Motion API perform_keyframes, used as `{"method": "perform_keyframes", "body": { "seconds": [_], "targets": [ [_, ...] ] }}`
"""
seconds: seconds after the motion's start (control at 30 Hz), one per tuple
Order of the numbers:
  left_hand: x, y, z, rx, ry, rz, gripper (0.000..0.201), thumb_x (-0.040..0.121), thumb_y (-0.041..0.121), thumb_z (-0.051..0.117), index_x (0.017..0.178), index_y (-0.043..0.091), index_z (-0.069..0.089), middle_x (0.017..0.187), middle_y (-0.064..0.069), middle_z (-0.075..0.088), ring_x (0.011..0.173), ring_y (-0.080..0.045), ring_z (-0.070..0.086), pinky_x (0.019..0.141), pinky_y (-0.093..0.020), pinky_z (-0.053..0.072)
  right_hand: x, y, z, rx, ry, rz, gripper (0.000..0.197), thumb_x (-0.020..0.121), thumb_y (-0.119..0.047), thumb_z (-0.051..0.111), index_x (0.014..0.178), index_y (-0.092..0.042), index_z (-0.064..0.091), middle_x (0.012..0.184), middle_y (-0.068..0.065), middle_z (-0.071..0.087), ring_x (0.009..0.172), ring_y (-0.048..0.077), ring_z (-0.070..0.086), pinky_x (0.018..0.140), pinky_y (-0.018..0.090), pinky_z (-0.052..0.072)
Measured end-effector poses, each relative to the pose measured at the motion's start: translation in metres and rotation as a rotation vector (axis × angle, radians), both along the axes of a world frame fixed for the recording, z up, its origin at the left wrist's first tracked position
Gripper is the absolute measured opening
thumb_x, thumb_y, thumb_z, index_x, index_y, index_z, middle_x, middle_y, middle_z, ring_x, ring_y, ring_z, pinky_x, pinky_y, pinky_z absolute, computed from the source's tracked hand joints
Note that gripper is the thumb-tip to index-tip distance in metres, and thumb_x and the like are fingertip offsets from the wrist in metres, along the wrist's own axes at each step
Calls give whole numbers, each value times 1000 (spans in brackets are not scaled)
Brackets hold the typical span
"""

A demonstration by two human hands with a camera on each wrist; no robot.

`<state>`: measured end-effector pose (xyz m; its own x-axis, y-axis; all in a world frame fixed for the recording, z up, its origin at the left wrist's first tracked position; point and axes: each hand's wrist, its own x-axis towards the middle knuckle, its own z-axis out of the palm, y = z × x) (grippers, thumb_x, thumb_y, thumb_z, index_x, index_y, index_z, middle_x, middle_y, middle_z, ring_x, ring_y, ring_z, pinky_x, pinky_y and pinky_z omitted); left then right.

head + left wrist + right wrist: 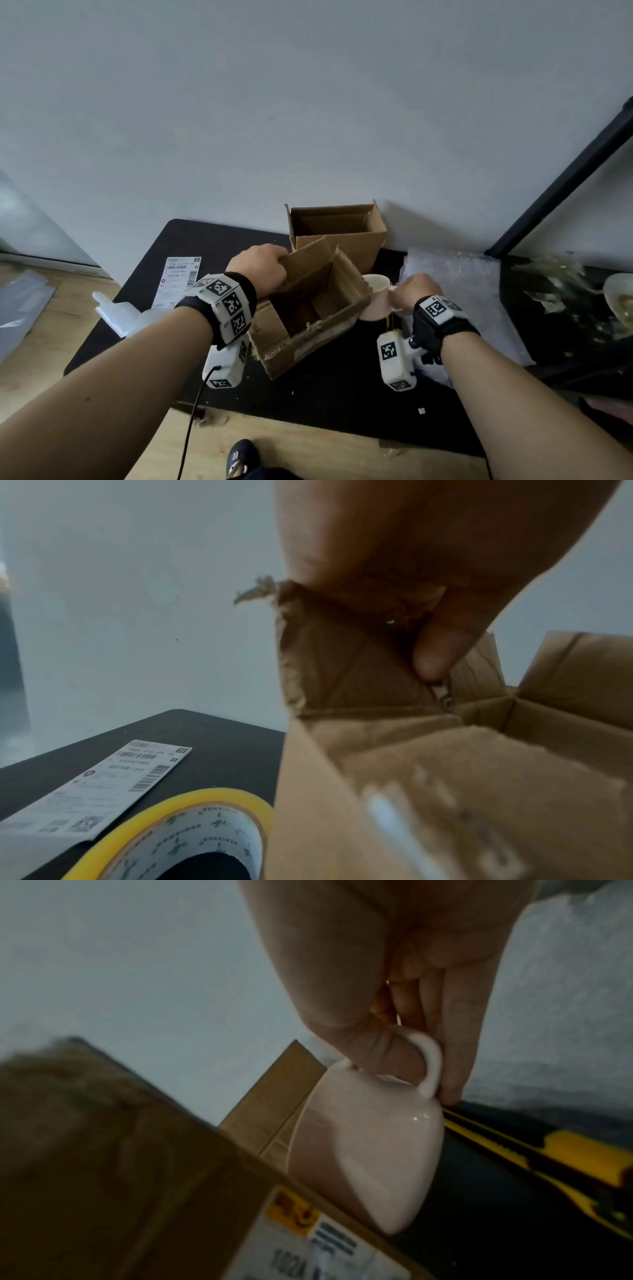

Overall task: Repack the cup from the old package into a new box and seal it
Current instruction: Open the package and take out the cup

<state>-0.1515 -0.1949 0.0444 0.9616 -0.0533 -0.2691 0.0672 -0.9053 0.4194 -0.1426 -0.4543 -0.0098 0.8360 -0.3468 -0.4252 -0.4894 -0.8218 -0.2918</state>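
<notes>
Cup [376, 298] (pale pink) held by right hand [412, 294] beside torn box [308, 308].

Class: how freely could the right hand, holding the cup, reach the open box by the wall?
Probably yes: the right hand holds the cup beside the torn box, and the new box behind stands open-topped, uncovered.

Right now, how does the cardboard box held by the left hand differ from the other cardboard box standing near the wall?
The held box is tilted, gripped at a flap by the left hand; the box by the wall stands upright on the black table, untouched. The held box has torn, ragged edges and a printed label on its side; the box by the wall looks clean and undamaged. Both are brown, open and look empty.
</notes>
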Motion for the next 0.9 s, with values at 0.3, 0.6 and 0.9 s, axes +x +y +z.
{"method": "perform_keyframes", "body": {
  "seconds": [0.3,0.6,0.9],
  "targets": [
    [-11,59,14,12,-86,341,22,74,10,48,82,25,63,84,-1,65,83,-25,58,69,-29,43,29,42,-30,317,45,-48,26,71,-14,76,89,2,68,91,19,70,85,33,69,78,45,58],
    [-8,121,10,-60,-136,678,14,84,3,50,82,7,64,84,-13,61,83,-31,55,71,-31,42,26,45,-40,25,106,162,26,88,-24,62,72,-4,58,80,11,61,81,27,59,63,28,41],
    [35,115,-6,-448,-166,788,20,84,-3,49,75,11,61,80,-10,61,82,-28,58,80,-40,52,43,97,32,221,0,373,16,90,-9,53,84,-6,68,77,10,70,67,24,68,68,31,57]
  ]
}}
